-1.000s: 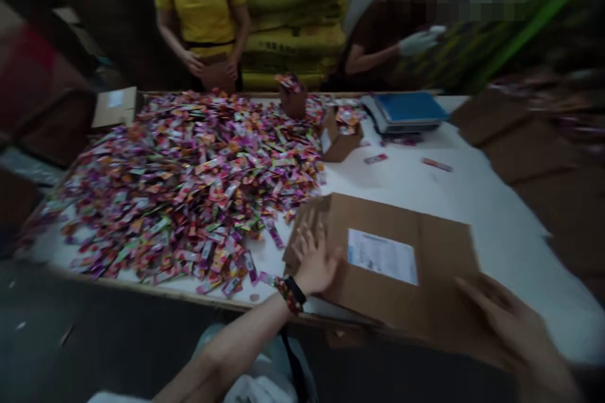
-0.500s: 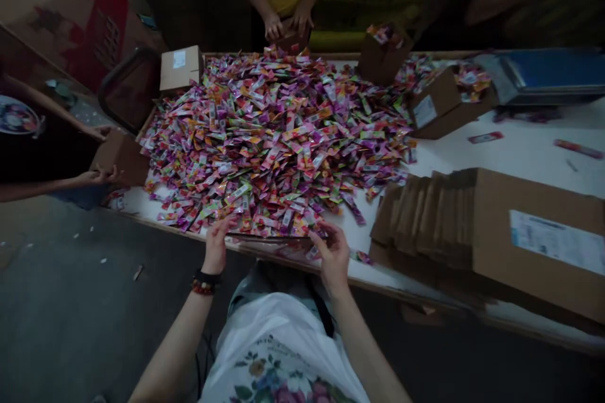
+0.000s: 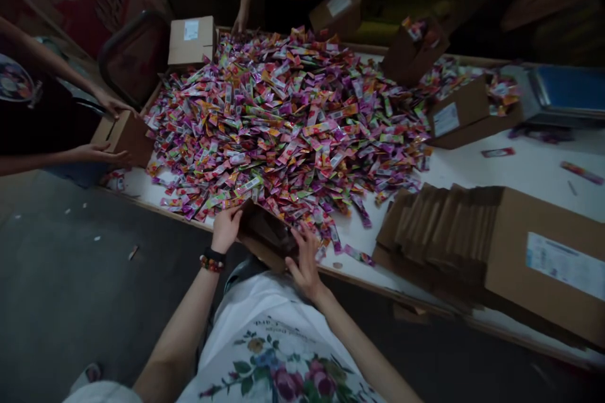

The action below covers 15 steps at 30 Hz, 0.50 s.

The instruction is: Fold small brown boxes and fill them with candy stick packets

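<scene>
An opened cardboard box (image 3: 265,233) is held between my hands at the near edge of the table, its dark inside showing. My left hand (image 3: 227,228) grips its left end, thumb and fingers closed on the cardboard. My right hand (image 3: 305,258) is at the right end, fingers bent over the side and thumb against the near wall. Just beyond the box lies a large heap of small, colourful wrapped packets (image 3: 293,119), mostly pink and purple. A few loose packets (image 3: 359,256) lie by my right hand.
Flattened cardboard boxes (image 3: 439,233) are stacked at the right. A filled box (image 3: 458,113) tilts behind them, near a blue-topped device (image 3: 571,88). A closed box (image 3: 191,41) sits at the far left corner. Co-workers hold boxes (image 3: 125,135) at the left and across the table.
The flat cardboard between my hands has opened into a box. The co-worker opposite now holds a box aside, one hand at the heap. The left co-worker's box has turned. The view has shifted slightly.
</scene>
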Available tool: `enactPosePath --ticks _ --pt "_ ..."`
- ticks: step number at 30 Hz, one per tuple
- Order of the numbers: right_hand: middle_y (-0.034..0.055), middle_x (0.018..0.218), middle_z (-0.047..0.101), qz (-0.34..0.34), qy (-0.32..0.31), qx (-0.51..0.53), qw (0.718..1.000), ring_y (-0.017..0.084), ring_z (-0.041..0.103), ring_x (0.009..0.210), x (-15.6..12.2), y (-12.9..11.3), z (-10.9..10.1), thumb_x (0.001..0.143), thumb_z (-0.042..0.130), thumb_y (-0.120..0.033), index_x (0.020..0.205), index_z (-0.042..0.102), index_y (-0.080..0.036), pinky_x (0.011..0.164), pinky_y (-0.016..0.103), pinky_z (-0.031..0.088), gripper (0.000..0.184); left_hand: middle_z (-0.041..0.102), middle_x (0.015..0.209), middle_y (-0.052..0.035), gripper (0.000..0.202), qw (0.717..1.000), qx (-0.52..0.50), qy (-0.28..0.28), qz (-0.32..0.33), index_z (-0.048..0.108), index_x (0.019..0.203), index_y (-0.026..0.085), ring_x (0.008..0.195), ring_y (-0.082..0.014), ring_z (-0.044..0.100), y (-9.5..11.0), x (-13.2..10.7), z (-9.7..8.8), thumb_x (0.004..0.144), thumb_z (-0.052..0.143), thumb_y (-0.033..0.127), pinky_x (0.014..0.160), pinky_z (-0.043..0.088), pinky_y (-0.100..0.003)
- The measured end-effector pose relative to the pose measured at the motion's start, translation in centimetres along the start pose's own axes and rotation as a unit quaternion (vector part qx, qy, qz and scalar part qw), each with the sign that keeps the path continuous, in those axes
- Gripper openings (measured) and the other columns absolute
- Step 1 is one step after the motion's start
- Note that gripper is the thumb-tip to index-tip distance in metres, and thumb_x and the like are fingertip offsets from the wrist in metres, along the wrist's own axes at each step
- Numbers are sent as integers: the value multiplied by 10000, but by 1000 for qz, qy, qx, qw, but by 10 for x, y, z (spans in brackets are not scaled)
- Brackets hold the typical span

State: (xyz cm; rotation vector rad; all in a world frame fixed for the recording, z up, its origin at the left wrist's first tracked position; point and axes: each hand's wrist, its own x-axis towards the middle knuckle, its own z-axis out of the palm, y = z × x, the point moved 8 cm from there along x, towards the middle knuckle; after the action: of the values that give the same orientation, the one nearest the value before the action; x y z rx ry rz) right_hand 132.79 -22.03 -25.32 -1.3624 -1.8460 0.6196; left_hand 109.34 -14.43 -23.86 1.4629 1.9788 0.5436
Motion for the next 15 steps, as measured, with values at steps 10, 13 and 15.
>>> enactPosePath --ticks 10,13,15 --pt "162 1570 250 74 -98 -291 949 438 109 1440 25 38 5 837 631 -280 1305 531 -178 1068 693 180 490 672 1186 -126 323 982 112 27 152 738 758 184 1236 -351 463 19 -47 51 907 487 323 1068 368 -596" --pt "180 1512 371 -46 -230 -272 933 363 180 1451 35 15 15 911 538 -386 1313 552 -124 1136 601 167 480 549 1217 -221 279 987 107 104 63 660 1009 84 1163 -354 492 11 -29 60 861 454 199 1001 414 -583" --pt "218 1534 305 -118 -306 -239 914 343 209 1450 33 7 25 925 464 -538 1454 386 -52 1141 530 234 723 482 1227 -237 333 984 31 176 13 577 1105 59 1151 -324 507 0 -22 60 819 428 145 1000 432 -531"
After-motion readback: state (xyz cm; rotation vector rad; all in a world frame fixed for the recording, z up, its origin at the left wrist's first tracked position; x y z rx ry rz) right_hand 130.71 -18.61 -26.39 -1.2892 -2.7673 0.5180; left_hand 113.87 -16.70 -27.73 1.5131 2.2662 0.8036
